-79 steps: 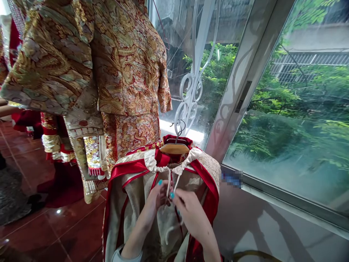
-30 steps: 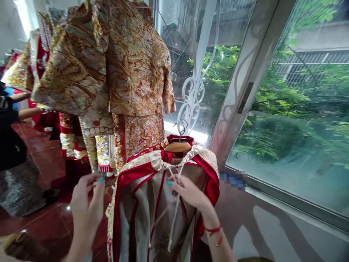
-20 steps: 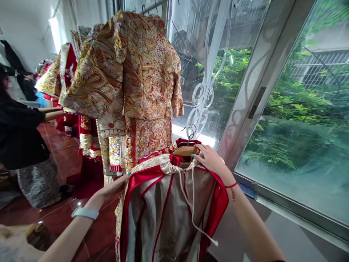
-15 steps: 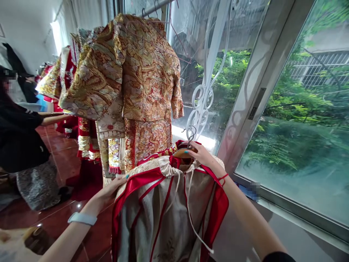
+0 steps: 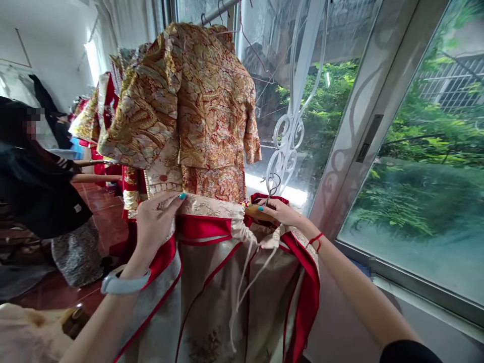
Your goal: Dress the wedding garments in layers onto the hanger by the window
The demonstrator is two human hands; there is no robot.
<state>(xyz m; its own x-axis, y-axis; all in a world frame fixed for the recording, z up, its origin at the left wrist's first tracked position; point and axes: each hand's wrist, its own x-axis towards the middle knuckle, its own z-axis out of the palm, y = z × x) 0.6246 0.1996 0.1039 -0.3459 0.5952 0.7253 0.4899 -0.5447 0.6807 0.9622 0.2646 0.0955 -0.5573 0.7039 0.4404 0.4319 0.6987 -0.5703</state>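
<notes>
**Item:** beige cape (image 5: 212,307) with red satin borders and embroidered shoulders, hanging in front of and below both hands, its neck gathered between them.

**Closure:** white drawstring cords (image 5: 242,287), untied and hanging loose below the gathered neck, clear of the fingers.

**Support:** wooden hanger (image 5: 257,213), tilted, under the right fingers; its wire hook (image 5: 273,185) rises to the foot of a white metal scroll (image 5: 289,146).

**Left hand:** left hand (image 5: 157,224), with a white wristband (image 5: 124,285). Its fingers (image 5: 166,204) lie spread and nearly flat on the cape's embroidered shoulder, with no clear pinch.

**Right hand:** right hand (image 5: 282,214), with a red thread bracelet (image 5: 316,242). Its fingers (image 5: 266,205) lie curved along the hanger, at the cape's neck; whether they grip it cannot be told.

**Beyond the fingers:** gold-and-red brocade jacket (image 5: 212,101) and skirt (image 5: 215,184), hanging just behind the cape.

**Left of the left hand:** co-worker in black (image 5: 34,186), at further hanging garments (image 5: 86,121), above a red tiled floor (image 5: 98,199).

**Right of the right hand:** window (image 5: 416,176), with green foliage outside.
</notes>
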